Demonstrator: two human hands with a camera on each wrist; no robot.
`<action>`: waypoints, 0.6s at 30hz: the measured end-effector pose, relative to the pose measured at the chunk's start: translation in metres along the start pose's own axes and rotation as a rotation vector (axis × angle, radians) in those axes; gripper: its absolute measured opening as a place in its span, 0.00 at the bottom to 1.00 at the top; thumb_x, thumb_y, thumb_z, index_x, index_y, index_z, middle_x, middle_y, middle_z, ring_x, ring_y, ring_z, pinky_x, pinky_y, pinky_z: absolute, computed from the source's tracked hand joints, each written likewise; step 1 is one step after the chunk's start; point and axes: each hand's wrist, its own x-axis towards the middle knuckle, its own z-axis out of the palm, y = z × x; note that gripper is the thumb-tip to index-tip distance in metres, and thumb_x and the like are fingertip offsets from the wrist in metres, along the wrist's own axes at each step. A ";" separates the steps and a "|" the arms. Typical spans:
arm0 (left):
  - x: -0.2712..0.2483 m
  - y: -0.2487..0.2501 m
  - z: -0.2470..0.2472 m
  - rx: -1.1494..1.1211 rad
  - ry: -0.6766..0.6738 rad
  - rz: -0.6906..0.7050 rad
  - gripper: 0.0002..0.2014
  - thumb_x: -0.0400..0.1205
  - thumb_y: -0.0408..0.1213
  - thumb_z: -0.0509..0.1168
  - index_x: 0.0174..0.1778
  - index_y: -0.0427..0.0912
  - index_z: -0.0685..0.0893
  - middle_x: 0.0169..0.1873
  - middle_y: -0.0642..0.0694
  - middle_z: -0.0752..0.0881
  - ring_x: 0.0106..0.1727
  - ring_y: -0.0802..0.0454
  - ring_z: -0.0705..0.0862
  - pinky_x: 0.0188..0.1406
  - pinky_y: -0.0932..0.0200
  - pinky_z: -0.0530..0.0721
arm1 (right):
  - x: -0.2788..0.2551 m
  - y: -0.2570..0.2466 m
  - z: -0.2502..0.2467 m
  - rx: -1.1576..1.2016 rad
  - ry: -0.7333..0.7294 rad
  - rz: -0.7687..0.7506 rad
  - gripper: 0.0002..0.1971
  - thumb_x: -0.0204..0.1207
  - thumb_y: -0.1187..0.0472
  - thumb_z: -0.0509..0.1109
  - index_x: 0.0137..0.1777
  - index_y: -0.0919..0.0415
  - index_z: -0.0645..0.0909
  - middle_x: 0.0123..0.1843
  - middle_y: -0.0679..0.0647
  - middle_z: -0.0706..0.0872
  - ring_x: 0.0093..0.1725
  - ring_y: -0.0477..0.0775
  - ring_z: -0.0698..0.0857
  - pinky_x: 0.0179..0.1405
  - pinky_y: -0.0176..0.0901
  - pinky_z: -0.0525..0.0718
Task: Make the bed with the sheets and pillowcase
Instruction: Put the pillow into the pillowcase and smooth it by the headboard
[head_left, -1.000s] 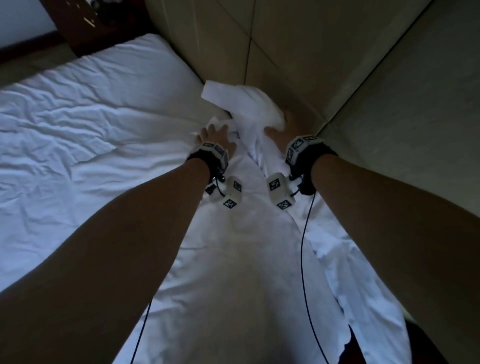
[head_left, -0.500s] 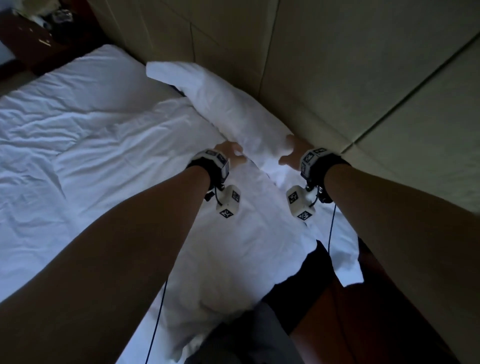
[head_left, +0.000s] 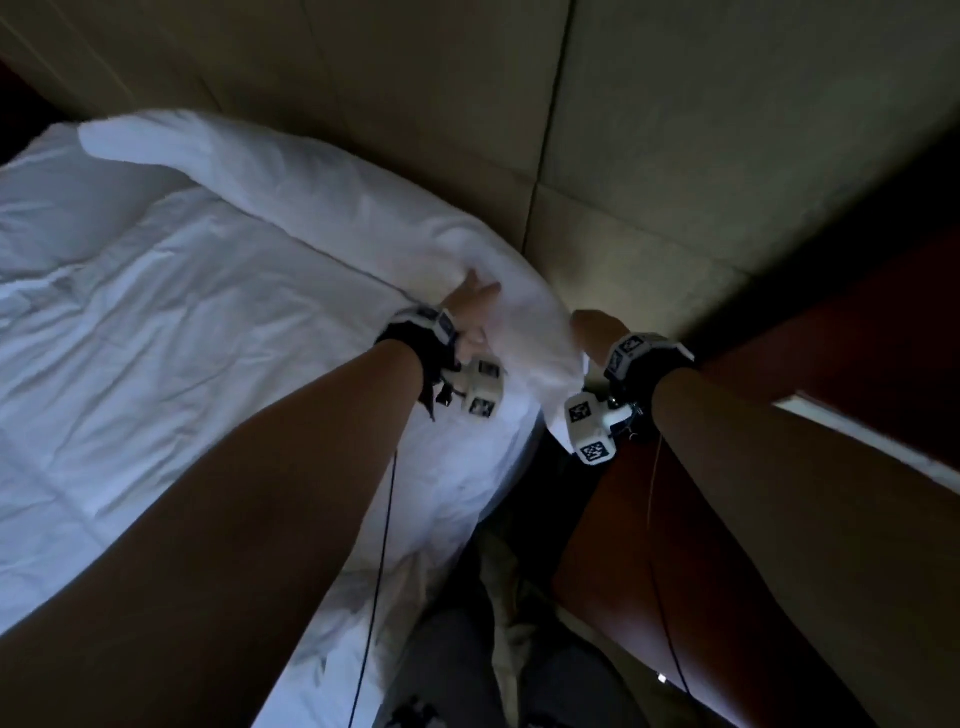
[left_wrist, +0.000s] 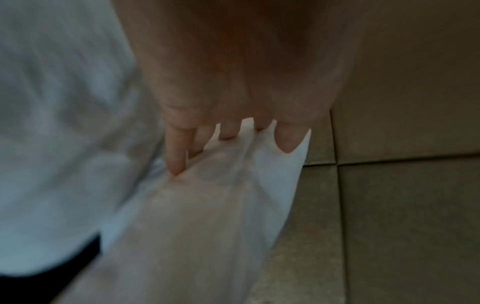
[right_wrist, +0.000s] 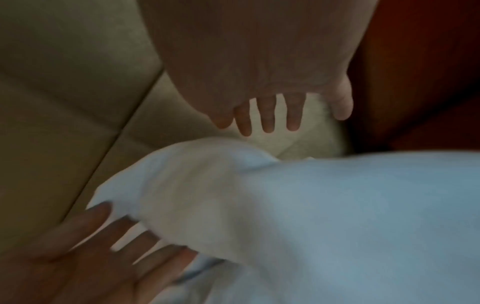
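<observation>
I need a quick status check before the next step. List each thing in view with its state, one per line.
pillow: lying along the headboard, near end raised
sheet: spread over the bed, wrinkled
left hand: fingers straight, pressing against the pillow's near end
right hand: fingers spread, holding nothing, beside the pillow's end
headboard: padded panels, upright behind the pillow
</observation>
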 end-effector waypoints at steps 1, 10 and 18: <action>0.003 0.008 0.006 -0.071 -0.024 0.007 0.33 0.88 0.44 0.59 0.85 0.46 0.49 0.79 0.38 0.65 0.75 0.33 0.72 0.70 0.34 0.75 | -0.002 0.021 0.003 0.002 0.012 0.047 0.21 0.87 0.66 0.54 0.78 0.71 0.65 0.79 0.67 0.68 0.77 0.64 0.70 0.73 0.50 0.67; 0.048 0.054 0.013 -0.216 0.090 0.099 0.06 0.86 0.40 0.59 0.45 0.52 0.80 0.36 0.47 0.76 0.35 0.49 0.76 0.33 0.56 0.77 | -0.030 0.047 0.104 0.983 -0.258 0.330 0.47 0.69 0.29 0.68 0.82 0.55 0.61 0.81 0.51 0.66 0.79 0.57 0.68 0.75 0.56 0.70; 0.073 0.012 0.010 -0.020 -0.116 0.146 0.10 0.82 0.40 0.60 0.59 0.54 0.74 0.31 0.47 0.74 0.27 0.49 0.71 0.23 0.60 0.68 | -0.004 -0.006 0.184 1.090 -0.187 0.387 0.48 0.63 0.42 0.82 0.81 0.52 0.61 0.71 0.52 0.77 0.56 0.57 0.83 0.47 0.44 0.85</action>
